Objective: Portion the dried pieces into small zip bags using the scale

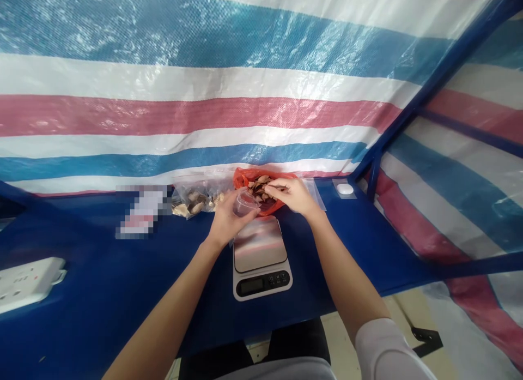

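As the left hand (229,223) grips a cup (245,204), the right hand (291,195) pinches dried mushrooms (258,188).

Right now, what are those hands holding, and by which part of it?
The left hand grips a small clear plastic cup by its side. The right hand rests at dried brown pieces in a red plastic bag; whether it holds any cannot be told.

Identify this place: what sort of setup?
Probably a makeshift weighing booth, not a proper workshop: striped woven tarp walls, a digital kitchen scale on a blue tabletop, and a small clear cup in the left hand beside bags of dried pieces.
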`<state>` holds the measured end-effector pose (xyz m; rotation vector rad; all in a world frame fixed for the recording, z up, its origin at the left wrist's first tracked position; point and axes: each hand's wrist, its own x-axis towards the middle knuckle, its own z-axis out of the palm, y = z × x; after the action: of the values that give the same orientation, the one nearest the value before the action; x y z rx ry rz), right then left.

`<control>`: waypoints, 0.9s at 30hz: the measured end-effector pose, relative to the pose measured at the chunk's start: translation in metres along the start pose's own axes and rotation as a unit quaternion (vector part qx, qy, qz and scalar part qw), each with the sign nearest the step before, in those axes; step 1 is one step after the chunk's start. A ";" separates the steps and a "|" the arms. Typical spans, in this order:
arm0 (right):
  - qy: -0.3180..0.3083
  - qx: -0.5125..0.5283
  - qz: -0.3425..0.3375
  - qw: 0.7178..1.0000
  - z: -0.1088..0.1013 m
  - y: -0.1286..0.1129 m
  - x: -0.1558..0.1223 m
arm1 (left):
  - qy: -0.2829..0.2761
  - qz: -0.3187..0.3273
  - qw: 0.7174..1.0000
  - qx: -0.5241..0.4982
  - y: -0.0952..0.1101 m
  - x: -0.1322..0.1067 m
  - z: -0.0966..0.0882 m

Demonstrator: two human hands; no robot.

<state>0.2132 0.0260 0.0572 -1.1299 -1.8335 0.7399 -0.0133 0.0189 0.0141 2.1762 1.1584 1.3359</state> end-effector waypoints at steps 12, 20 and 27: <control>-0.085 -0.310 0.043 0.946 -0.004 0.017 0.025 | 0.036 -0.043 0.998 -0.017 -0.010 -0.011 0.001; -0.165 -0.369 0.058 0.913 0.005 0.010 0.030 | 0.032 -0.028 0.999 -0.020 -0.006 0.005 -0.001; -0.187 -0.381 0.021 0.905 0.020 0.017 0.030 | 0.037 -0.025 0.999 -0.015 -0.010 0.002 0.001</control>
<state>0.1948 0.0592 0.0443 -1.5917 -2.5457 0.2455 -0.0162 0.0265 0.0085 2.0793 1.2030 1.4137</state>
